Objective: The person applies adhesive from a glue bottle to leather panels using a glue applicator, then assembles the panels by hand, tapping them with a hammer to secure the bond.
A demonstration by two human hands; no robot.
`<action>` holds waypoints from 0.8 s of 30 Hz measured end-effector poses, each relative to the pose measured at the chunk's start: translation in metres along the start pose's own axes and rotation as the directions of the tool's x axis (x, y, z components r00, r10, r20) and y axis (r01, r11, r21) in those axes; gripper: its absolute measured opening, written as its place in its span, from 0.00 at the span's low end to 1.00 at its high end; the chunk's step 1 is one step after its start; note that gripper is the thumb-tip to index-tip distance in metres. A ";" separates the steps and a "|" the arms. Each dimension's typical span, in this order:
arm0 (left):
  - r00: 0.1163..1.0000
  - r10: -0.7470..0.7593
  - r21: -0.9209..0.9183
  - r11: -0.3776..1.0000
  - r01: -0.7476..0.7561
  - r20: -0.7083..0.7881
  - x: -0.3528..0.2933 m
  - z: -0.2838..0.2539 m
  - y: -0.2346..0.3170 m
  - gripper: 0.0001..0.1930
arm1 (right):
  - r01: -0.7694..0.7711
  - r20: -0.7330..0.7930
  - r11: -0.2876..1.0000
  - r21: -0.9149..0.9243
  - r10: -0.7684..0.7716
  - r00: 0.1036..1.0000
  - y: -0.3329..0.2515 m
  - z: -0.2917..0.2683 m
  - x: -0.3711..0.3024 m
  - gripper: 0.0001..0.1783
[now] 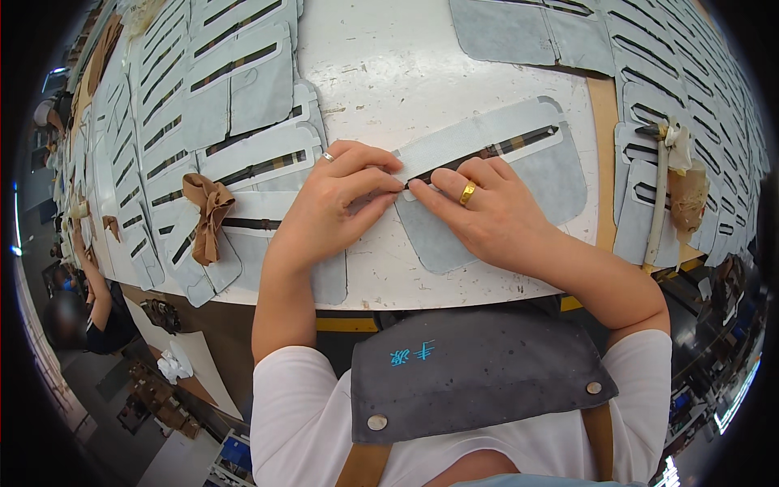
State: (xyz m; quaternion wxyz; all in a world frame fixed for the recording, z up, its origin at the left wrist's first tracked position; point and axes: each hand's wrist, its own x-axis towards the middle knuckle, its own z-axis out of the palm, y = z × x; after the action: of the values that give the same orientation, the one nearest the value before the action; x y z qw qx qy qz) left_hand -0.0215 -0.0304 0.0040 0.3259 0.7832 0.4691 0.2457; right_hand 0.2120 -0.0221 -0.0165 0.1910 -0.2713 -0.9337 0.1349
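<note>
A light grey panel (519,191) with rounded corners lies slanted on the white table before me. Across it runs a long slot framing a dark zipper-like strip (519,143). At the strip's left end, my left hand (341,195) has its thumb and fingertips pinched together on the panel's edge. My right hand (491,211) rests over the panel, fingers bent, thumb and index at that same end, almost touching the left fingertips. Whatever small part lies between the fingertips is hidden.
Stacks of similar grey panels (256,89) cover the table's left, with a crumpled brown cloth (208,217) on them. More panels (527,36) lie at the back and right. A pale stick-like tool (659,195) lies at right. Another person (93,304) sits at far left.
</note>
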 end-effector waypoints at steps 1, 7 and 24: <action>1.000 0.003 0.007 1.000 -0.003 0.008 0.000 0.000 0.000 0.07 | -0.003 0.001 1.000 0.000 0.003 1.000 0.000 0.000 0.000 0.18; 0.999 -0.034 -0.014 0.999 0.034 0.015 -0.001 0.000 0.001 0.10 | 0.031 -0.045 0.999 -0.019 -0.032 0.998 0.002 0.002 0.000 0.18; 1.000 -0.011 0.028 1.000 0.012 -0.009 0.001 0.001 0.003 0.06 | 0.118 0.004 0.990 -0.075 -0.118 0.993 0.000 0.001 0.000 0.25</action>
State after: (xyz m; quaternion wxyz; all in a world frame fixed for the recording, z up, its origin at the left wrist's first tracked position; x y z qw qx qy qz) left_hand -0.0184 -0.0308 0.0054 0.3143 0.7838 0.4785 0.2408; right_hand 0.2118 -0.0221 -0.0170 0.1884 -0.2228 -0.9524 0.0879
